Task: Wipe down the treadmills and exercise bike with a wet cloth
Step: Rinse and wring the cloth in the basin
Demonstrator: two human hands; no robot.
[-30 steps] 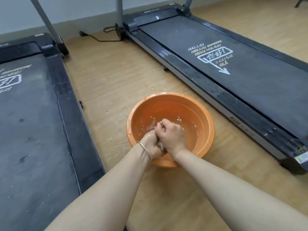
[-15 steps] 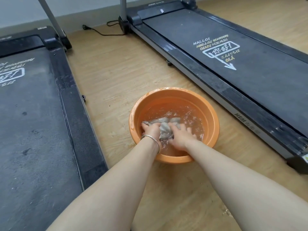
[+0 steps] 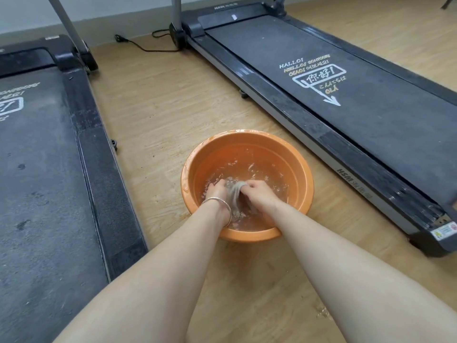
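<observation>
An orange basin [image 3: 300, 169] of rippling water stands on the wooden floor between two treadmills. Both my hands are down in the water. My left hand [image 3: 217, 191], with a silver bangle at the wrist, and my right hand [image 3: 258, 193] each grip one end of a grey wet cloth [image 3: 234, 194], bunched between them at the water's surface. The left treadmill [image 3: 44, 169] has a dusty black belt. The right treadmill [image 3: 358, 115] carries white greeting print on its belt. No exercise bike is in view.
A black power cable [image 3: 141, 44] lies on the floor by the back wall. Grey uprights [image 3: 65, 23] rise from the front of each treadmill. A few water drops [image 3: 321, 313] mark the floor at the lower right.
A second ago my hands were clenched together above the water. They then dipped into the basin with the cloth spread, and now bunch it between them; the water ripples more.
</observation>
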